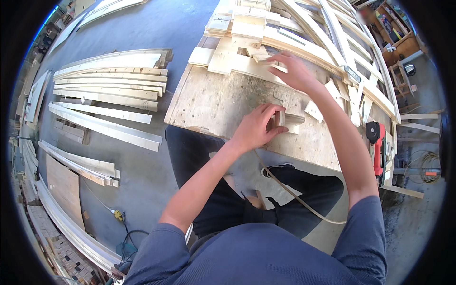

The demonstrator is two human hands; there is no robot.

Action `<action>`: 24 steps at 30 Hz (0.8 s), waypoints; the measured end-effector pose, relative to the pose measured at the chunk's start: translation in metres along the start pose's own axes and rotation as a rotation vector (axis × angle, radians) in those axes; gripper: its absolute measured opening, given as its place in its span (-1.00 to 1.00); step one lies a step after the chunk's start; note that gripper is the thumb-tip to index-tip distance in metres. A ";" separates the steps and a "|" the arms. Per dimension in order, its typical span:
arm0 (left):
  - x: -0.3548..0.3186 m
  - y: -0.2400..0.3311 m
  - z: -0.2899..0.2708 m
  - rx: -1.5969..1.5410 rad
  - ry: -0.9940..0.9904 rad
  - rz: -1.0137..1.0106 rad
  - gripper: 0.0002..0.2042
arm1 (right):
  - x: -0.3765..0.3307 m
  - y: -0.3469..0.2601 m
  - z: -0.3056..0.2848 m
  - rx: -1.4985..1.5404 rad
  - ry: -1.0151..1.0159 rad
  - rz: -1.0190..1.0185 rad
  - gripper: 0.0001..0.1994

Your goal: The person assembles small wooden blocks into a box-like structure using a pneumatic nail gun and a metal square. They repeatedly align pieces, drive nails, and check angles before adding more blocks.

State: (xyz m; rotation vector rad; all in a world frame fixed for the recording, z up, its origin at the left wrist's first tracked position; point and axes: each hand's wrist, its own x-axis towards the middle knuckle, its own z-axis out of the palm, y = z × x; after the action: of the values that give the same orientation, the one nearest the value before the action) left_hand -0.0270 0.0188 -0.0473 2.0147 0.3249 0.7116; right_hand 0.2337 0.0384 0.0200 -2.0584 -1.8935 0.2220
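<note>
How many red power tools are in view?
1. The red power tool lies at the right edge of the plywood worktop, beside the person's right forearm. Others may be hidden under the stacked boards.

Left hand (256, 127) covers most of a small wooden block (280, 118); right hand (294, 71) blurs above the plywood worktable (213, 102).

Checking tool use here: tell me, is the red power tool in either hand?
No. The red power tool lies at the workbench's right edge, while the left hand grips a small wood block and the right hand reaches toward stacked boards.
</note>
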 end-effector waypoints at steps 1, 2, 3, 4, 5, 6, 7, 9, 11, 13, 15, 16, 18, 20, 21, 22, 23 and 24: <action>0.001 0.002 -0.001 0.007 -0.004 0.013 -0.48 | 0.018 -0.001 0.009 -0.052 -0.028 -0.015 -0.50; 0.000 0.004 -0.003 0.017 -0.008 0.022 -0.48 | 0.034 -0.004 0.019 -0.100 -0.057 -0.032 -0.47; -0.001 0.004 -0.005 0.029 -0.008 0.027 -0.48 | 0.047 -0.015 0.026 -0.146 -0.089 -0.054 -0.43; -0.002 0.004 -0.007 0.036 -0.005 0.035 -0.49 | 0.055 -0.024 0.030 -0.178 -0.149 0.013 -0.39; -0.003 0.002 -0.008 0.044 0.002 0.040 -0.49 | 0.063 -0.039 0.028 -0.210 -0.213 0.074 -0.35; -0.002 0.001 -0.007 0.047 0.004 0.051 -0.49 | 0.068 -0.046 0.027 -0.247 -0.273 0.144 -0.31; -0.002 0.000 -0.007 0.048 0.008 0.049 -0.49 | 0.072 -0.048 0.035 -0.236 -0.227 0.135 -0.30; 0.001 0.002 -0.004 0.038 0.004 0.068 -0.50 | 0.073 -0.033 0.046 -0.229 -0.124 0.137 -0.28; 0.001 0.003 -0.004 0.013 0.015 0.062 -0.50 | 0.081 -0.022 0.042 -0.233 -0.169 0.158 -0.27; 0.001 0.002 -0.002 0.001 0.001 0.039 -0.50 | 0.068 -0.013 0.033 -0.191 -0.085 0.093 -0.38; -0.001 0.002 -0.005 0.007 -0.027 -0.007 -0.50 | 0.041 -0.008 0.018 -0.115 0.097 -0.090 -0.54; -0.002 0.003 -0.005 -0.004 -0.026 -0.019 -0.49 | 0.028 -0.004 0.012 -0.078 0.179 -0.181 -0.57; -0.004 0.002 -0.004 -0.025 -0.010 -0.043 -0.48 | -0.003 -0.030 -0.018 0.239 0.146 0.032 -0.52; -0.001 0.001 -0.001 -0.051 -0.023 -0.040 -0.48 | -0.044 -0.036 -0.037 0.511 0.178 0.162 -0.44; 0.000 0.000 -0.001 -0.061 -0.033 -0.036 -0.48 | -0.061 -0.034 -0.039 0.639 0.226 0.168 -0.42; -0.001 0.000 0.001 -0.056 -0.027 -0.042 -0.48 | -0.078 -0.033 -0.041 0.765 0.276 0.170 -0.41; -0.001 0.000 0.001 -0.041 -0.020 -0.047 -0.48 | -0.093 -0.040 -0.046 0.742 0.293 0.169 -0.39; -0.003 -0.002 0.000 -0.022 -0.017 -0.056 -0.48 | -0.108 -0.045 -0.049 0.741 0.298 0.205 -0.41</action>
State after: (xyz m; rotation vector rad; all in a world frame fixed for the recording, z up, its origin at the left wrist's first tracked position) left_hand -0.0295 0.0181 -0.0497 1.9817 0.3604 0.6597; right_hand 0.1968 -0.0727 0.0698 -1.6427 -1.1725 0.5389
